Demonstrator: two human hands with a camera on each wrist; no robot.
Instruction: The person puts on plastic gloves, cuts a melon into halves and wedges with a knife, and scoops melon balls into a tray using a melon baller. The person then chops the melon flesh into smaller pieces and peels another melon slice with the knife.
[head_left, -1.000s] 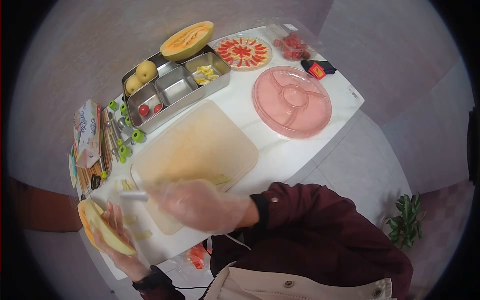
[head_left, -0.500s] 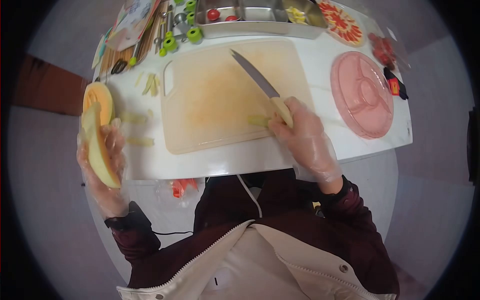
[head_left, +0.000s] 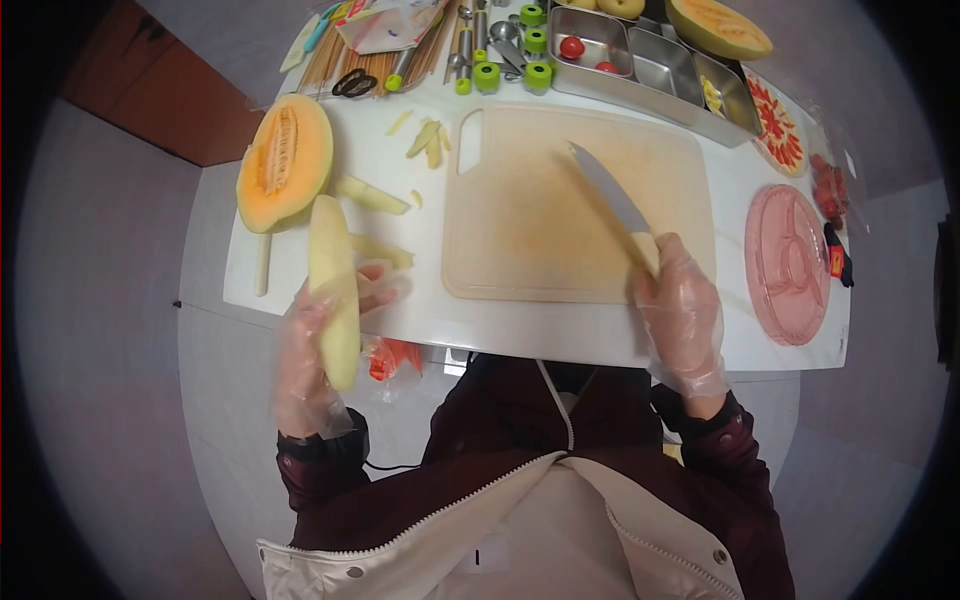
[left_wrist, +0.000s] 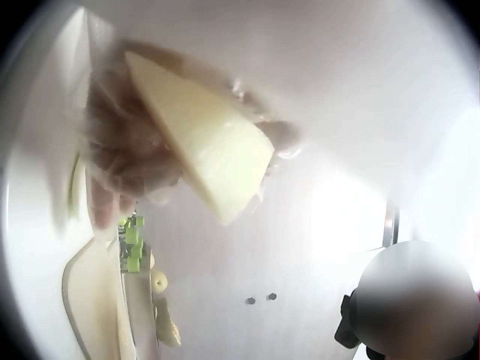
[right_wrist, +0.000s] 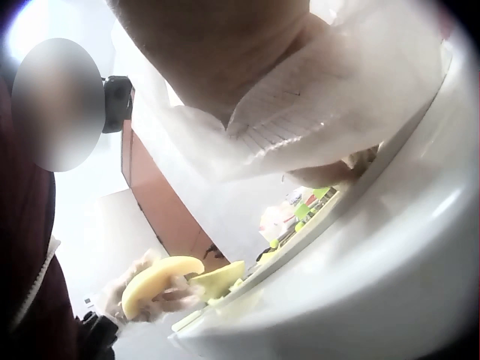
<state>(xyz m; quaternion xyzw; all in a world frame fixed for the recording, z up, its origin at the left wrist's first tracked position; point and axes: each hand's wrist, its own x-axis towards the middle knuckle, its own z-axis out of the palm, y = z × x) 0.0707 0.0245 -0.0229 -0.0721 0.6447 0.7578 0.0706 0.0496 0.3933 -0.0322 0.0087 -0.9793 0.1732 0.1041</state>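
A peeled melon wedge (head_left: 335, 290) stands lengthwise in the left hand (head_left: 312, 350), its pale outer side facing the head camera. Thin plastic gloves cover both hands. In the left wrist view the wedge (left_wrist: 214, 142) rests against the gloved fingers (left_wrist: 127, 142). The right hand (head_left: 685, 315) grips a knife by its light handle (head_left: 646, 252); the blade (head_left: 608, 190) points up and left over the cutting board (head_left: 560, 270). Left of the board lie strips of peel (head_left: 372, 196), beside a melon half (head_left: 287, 165) with seeds.
Behind the board are a steel tray (head_left: 650, 98) with compartments, green-handled tools (head_left: 486, 76) and skewers (head_left: 335, 62). A pink divided platter (head_left: 787, 265) sits at the right, near a plate of sliced fruit (head_left: 775, 125). A light-handled item (head_left: 262, 265) lies below the melon half.
The left hand has turned the wedge more upright and its pale side now faces the camera. The right hand, blurred earlier, holds the knife over the board's right side. The head view has shifted.
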